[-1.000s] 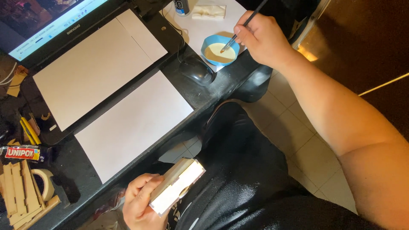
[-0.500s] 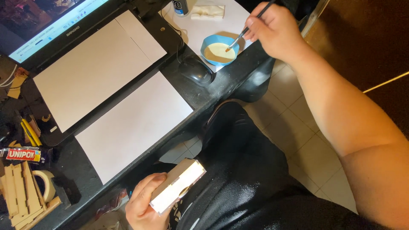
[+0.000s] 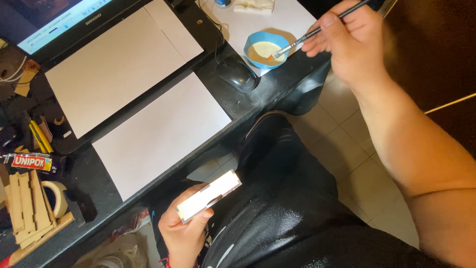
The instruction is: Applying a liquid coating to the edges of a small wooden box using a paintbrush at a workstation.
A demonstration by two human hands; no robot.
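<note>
My right hand (image 3: 349, 42) grips a thin dark-handled paintbrush (image 3: 317, 31) at the top right, with its orange-tipped bristles resting on the rim of a small blue bowl (image 3: 255, 42) of cream-coloured paste. My left hand (image 3: 181, 233) is low over my lap in front of the desk and holds a small flat wooden block (image 3: 208, 196) with a pale upper face, tilted up to the right. Dark trousers lie under that hand.
Two white sheets (image 3: 161, 131) lie on the black desk, one covering a laptop (image 3: 49, 25) with its screen lit. A black mouse (image 3: 237, 73) sits beside the bowl. Wooden strips (image 3: 27, 208), a tape roll (image 3: 54, 196) and a glue tube (image 3: 32, 161) lie at the left.
My right hand has lifted and drawn back to the right, bringing the brush from inside the bowl up to its rim. My left hand has kept hold of the wooden block.
</note>
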